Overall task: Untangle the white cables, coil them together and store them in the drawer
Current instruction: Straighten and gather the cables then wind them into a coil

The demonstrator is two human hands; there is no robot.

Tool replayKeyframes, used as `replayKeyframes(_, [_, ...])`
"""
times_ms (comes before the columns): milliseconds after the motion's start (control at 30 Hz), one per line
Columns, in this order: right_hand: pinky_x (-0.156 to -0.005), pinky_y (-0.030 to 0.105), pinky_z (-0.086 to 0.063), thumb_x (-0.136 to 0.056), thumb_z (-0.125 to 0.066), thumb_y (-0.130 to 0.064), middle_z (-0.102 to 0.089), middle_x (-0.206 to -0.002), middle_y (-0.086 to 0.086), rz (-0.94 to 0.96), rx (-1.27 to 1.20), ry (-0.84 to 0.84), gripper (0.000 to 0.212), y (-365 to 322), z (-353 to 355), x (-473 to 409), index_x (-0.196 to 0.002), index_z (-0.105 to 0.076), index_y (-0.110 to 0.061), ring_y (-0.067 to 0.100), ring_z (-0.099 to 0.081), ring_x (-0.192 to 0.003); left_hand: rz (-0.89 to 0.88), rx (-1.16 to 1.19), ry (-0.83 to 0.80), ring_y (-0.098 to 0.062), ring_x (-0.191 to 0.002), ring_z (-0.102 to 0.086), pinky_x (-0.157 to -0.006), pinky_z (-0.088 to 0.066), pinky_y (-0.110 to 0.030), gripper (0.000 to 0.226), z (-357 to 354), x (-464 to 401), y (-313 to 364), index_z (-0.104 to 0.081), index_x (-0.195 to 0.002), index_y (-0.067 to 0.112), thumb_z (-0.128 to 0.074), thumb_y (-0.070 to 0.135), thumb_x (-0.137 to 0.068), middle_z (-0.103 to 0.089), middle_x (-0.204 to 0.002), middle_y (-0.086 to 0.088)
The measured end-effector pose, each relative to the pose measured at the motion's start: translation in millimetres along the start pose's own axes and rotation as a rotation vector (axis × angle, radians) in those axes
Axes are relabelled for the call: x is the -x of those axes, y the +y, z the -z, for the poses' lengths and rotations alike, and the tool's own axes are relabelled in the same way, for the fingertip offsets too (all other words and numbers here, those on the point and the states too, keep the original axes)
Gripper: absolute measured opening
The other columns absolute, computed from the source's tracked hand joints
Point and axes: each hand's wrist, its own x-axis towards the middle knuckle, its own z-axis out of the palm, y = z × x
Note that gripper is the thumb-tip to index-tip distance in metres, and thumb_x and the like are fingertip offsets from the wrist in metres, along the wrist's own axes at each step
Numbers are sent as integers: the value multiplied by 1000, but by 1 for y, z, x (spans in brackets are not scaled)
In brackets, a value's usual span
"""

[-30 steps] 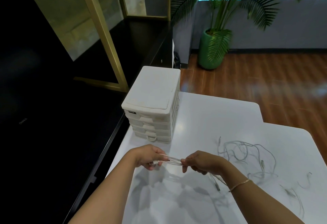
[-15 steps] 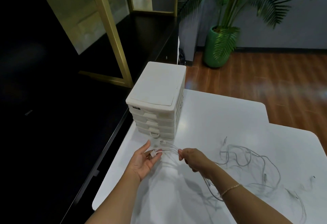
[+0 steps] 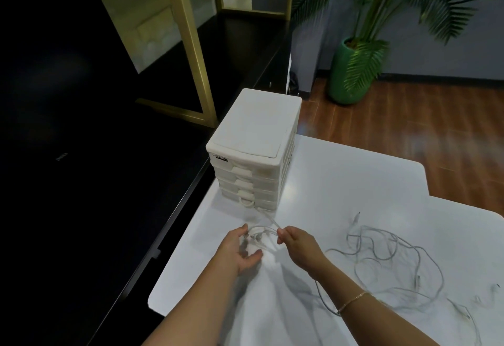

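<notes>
at the worktop's point(image 3: 341, 171) near left, just in front of the drawer unit point(image 3: 255, 152), the left hand point(image 3: 240, 250) lies palm-up with its grip spread, cradling a small bundle of connector ends so they stay gathered. the right hand point(image 3: 297, 244), at 3 o'clock from it, pinches a strand of the white cables point(image 3: 266, 232), probably to draw it clear. the rest of the cables trail off at 4 o'clock in a loose tangle point(image 3: 395, 261) on the worktop. all drawers look closed, so storing seems far off.
</notes>
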Motion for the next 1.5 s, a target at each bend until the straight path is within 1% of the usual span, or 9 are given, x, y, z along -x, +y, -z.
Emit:
replayKeyframes(167, [-73,25,-35,-102,-33,-32,-60,-89,0,39,29,-60,37,1,-7,4,-78,-56,-16,15,-53,-85,86,-63,-231,-34,-92,-61,-95,-42,-41,37,-6,4,-12,-52,-102,-6,-47,31,-98,-68,-87,-22])
replayKeyframes(267, [-74,27,-36,-102,-32,-32,-62,-94,7,47,84,-135,40,2,-11,6,-92,-60,-7,17,-52,-87,26,-31,-264,-30,-68,-65,-78,-50,-41,36,-8,0,-15,-55,-88,-7,-38,23,-102,-69,-63,-18])
replayKeyframes(433, [-55,11,-32,-102,-31,-29,-52,-75,-8,42,80,-258,40,-4,-8,11,-73,-56,-21,6,-46,-66,-41,-6,-224,-23,-74,-60,-44,-56,-33,27,-6,-8,-13,-57,-87,-6,-41,12,-100,-68,-62,-13])
replayKeyframes(567, [-42,19,-31,-102,-32,-32,-39,-63,-4,-31,48,-384,42,-5,1,16,-67,-54,-25,11,-35,-47,-70,78,-214,-20,-70,-54,-75,-53,-44,18,-14,-14,-18,-54,-89,-3,-42,7,-99,-58,-80,-11])
replayKeyframes(833, [-55,17,-44,-96,-45,-7,-66,-90,8,10,275,-545,23,2,13,19,-113,-60,-6,12,-53,-54,-138,178,-120,-20,-53,-59,-41,-55,-29,26,-24,-14,-33,-53,-81,-3,-39,6,-100,-59,-63,-11])
replayKeyframes(967, [-55,14,-45,-90,-48,-2,-64,-76,-1,-15,224,-536,13,8,12,21,-96,-55,-11,13,-59,-59,-186,233,-65,-12,-33,-57,-37,-51,-23,28,-28,-17,-41,-52,-78,-2,-37,4,-100,-59,-54,-10])
replayKeyframes(1133, [-63,21,-35,-95,-45,-6,-63,-112,15,153,417,-533,12,5,11,24,-94,-56,-2,23,-57,-81,-206,231,-47,-4,-25,-30,-31,-28,-11,31,-28,-19,-42,-48,-79,2,-30,7,-103,-37,-62,-3])
replayKeyframes(1300, [-63,28,-26,-103,-28,-20,-40,-70,-4,165,453,-462,36,8,7,26,-67,-32,-21,21,-41,-82,-248,227,-47,-4,-25,-25,-30,-25,-12,30,-30,-15,-42,-46,-77,4,-34,12,-103,-34,-55,-1])
replayKeyframes(1500, [-83,22,-39,-103,-30,-25,-63,-106,4,136,291,-454,38,4,21,26,-111,-64,-9,21,-56,-99,-252,269,-32,-10,-32,-47,-35,-44,-16,25,-34,-9,-39,-49,-78,1,-39,5,-100,-49,-66,-8])
